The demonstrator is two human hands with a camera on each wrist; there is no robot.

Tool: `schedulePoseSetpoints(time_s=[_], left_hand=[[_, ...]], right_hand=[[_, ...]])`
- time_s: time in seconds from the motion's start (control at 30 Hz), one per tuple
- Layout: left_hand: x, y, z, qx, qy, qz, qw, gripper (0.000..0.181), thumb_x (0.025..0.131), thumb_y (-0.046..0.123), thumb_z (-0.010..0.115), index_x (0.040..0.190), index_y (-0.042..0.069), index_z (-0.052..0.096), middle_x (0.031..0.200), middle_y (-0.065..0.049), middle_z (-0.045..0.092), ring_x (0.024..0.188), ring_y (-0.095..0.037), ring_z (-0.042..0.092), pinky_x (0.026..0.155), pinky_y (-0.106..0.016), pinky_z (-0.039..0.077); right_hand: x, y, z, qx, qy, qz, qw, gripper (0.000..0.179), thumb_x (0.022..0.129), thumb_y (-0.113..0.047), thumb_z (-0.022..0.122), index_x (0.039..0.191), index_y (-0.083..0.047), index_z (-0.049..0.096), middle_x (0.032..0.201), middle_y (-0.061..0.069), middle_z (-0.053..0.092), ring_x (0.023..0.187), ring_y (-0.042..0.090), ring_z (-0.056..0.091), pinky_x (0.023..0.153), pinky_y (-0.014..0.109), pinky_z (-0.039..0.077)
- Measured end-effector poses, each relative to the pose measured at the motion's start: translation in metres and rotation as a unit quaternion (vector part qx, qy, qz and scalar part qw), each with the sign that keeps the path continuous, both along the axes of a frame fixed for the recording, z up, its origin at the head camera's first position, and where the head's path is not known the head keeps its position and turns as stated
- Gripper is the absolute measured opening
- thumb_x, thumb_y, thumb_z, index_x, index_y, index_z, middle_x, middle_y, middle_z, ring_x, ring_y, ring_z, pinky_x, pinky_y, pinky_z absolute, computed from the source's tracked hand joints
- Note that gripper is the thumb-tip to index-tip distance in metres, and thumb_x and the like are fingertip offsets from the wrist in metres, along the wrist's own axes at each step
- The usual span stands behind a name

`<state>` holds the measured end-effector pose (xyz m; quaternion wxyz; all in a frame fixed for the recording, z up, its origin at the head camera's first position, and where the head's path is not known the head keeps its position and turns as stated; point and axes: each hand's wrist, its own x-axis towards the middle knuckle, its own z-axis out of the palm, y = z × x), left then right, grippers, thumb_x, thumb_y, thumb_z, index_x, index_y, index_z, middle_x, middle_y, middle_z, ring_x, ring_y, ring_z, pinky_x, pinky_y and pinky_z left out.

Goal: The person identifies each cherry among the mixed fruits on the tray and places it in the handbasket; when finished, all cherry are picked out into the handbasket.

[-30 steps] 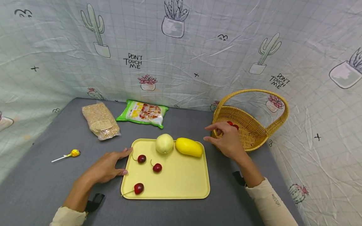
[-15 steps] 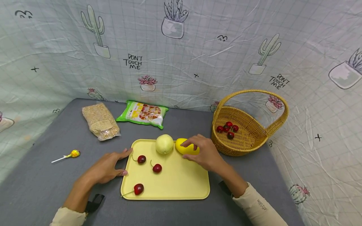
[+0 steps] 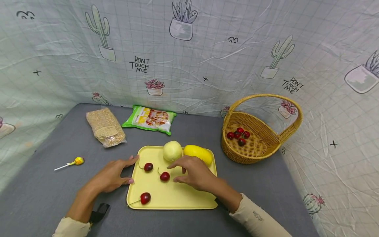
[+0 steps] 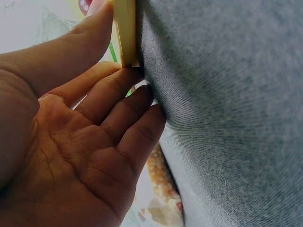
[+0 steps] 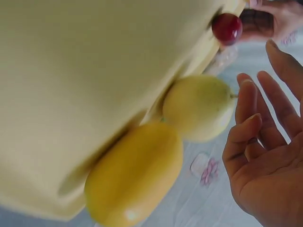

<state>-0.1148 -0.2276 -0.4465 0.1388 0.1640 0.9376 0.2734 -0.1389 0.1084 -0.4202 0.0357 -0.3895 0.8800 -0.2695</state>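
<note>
A yellow tray [image 3: 177, 200] holds three dark red cherries: one at the back left [image 3: 148, 167], one near the middle [image 3: 164, 176] and one at the front left [image 3: 145, 198]. A pale green round fruit [image 3: 172, 150] and an oblong yellow fruit [image 3: 201, 154] lie along its back rim. My left hand [image 3: 111, 174] touches the tray's left edge, thumb and fingers spread apart; in the left wrist view they rest against the rim [image 4: 125, 38]. Over the tray, my right hand [image 3: 195, 172] holds nothing, its thumb and forefinger parted just right of the middle cherry.
A wicker basket [image 3: 241, 158] with a tall handle stands right of the tray, several cherries [image 3: 241, 142] inside. Behind the tray lie a clear bag of kernels [image 3: 105, 126] and a green packet [image 3: 151, 118]. A lollipop [image 3: 78, 160] lies at far left.
My right hand has come from over the basket, leftward past the yellow fruit, to beside the middle cherry. More cherries in the basket are uncovered. My left hand has stayed at the tray's edge.
</note>
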Motion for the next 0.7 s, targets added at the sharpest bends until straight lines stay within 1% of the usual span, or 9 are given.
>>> schedulePoseSetpoints(time_s=[0.07, 0.13, 0.2, 0.27, 0.4, 0.5, 0.6, 0.7], left_hand=[[0.0, 0.0, 0.0, -0.001, -0.002, 0.001, 1.0, 0.088, 0.089, 0.026, 0.087, 0.162, 0.006, 0.043, 0.16, -0.036, 0.042, 0.144, -0.058, 0.046, 0.111, -0.071, 0.044], [0.0, 0.0, -0.001, -0.002, -0.001, 0.0, 1.0, 0.088, 0.088, 0.026, 0.087, 0.163, 0.006, 0.043, 0.159, -0.036, 0.042, 0.143, -0.058, 0.047, 0.111, -0.072, 0.044], [0.0, 0.0, -0.002, -0.001, -0.002, 0.001, 1.0, 0.088, 0.089, 0.026, 0.087, 0.163, 0.006, 0.043, 0.16, -0.035, 0.042, 0.144, -0.058, 0.047, 0.111, -0.071, 0.044], [0.0, 0.001, -0.002, 0.0, -0.001, 0.0, 1.0, 0.088, 0.089, 0.026, 0.087, 0.162, 0.006, 0.044, 0.16, -0.036, 0.042, 0.144, -0.058, 0.047, 0.111, -0.071, 0.044], [0.0, 0.001, -0.002, 0.002, 0.001, -0.001, 1.0, 0.087, 0.089, 0.025, 0.087, 0.162, 0.006, 0.044, 0.159, -0.035, 0.043, 0.144, -0.057, 0.047, 0.111, -0.071, 0.044], [0.0, 0.001, -0.001, 0.003, 0.001, 0.0, 1.0, 0.087, 0.089, 0.025, 0.087, 0.162, 0.006, 0.044, 0.16, -0.035, 0.042, 0.144, -0.058, 0.047, 0.111, -0.071, 0.044], [-0.001, 0.001, -0.001, 0.003, 0.0, 0.0, 1.0, 0.087, 0.089, 0.025, 0.087, 0.162, 0.006, 0.044, 0.16, -0.035, 0.042, 0.144, -0.058, 0.046, 0.111, -0.071, 0.044], [-0.001, 0.001, -0.002, 0.003, -0.001, 0.001, 1.0, 0.088, 0.089, 0.025, 0.087, 0.162, 0.006, 0.044, 0.16, -0.035, 0.042, 0.144, -0.058, 0.046, 0.111, -0.071, 0.044]], right_hand=[[0.002, -0.006, -0.003, 0.026, 0.015, 0.01, 0.9995, 0.042, 0.085, -0.025, 0.093, 0.124, -0.022, 0.08, 0.122, -0.007, 0.079, 0.104, 0.013, 0.073, 0.085, 0.022, 0.057], [0.003, -0.011, -0.006, 0.048, 0.028, 0.016, 0.9983, 0.042, 0.085, -0.026, 0.092, 0.126, -0.023, 0.079, 0.125, -0.007, 0.078, 0.115, 0.011, 0.072, 0.092, 0.024, 0.058], [0.004, -0.015, -0.009, 0.067, 0.039, 0.023, 0.9967, 0.042, 0.087, -0.026, 0.091, 0.127, -0.024, 0.079, 0.127, -0.008, 0.077, 0.119, 0.009, 0.071, 0.094, 0.024, 0.058], [0.005, -0.019, -0.011, 0.082, 0.048, 0.024, 0.9952, 0.042, 0.087, -0.026, 0.09, 0.128, -0.026, 0.078, 0.128, -0.009, 0.077, 0.118, 0.007, 0.07, 0.09, 0.022, 0.058], [0.007, -0.023, -0.014, 0.108, 0.069, 0.03, 0.9914, 0.04, 0.088, -0.025, 0.09, 0.126, -0.027, 0.079, 0.127, -0.012, 0.076, 0.116, 0.005, 0.069, 0.086, 0.021, 0.058], [0.009, -0.025, -0.014, 0.113, 0.081, 0.035, 0.9896, 0.037, 0.087, -0.025, 0.09, 0.123, -0.027, 0.08, 0.121, -0.013, 0.076, 0.111, 0.003, 0.068, 0.083, 0.02, 0.057], [0.009, -0.027, -0.016, 0.111, 0.091, 0.037, 0.9889, 0.03, 0.086, -0.025, 0.091, 0.115, -0.027, 0.08, 0.11, -0.012, 0.075, 0.098, 0.001, 0.066, 0.076, 0.017, 0.053], [0.009, -0.027, -0.017, 0.114, 0.103, 0.037, 0.9873, 0.026, 0.085, -0.027, 0.092, 0.107, -0.027, 0.079, 0.098, -0.012, 0.07, 0.084, 0.001, 0.059, 0.067, 0.014, 0.046]])
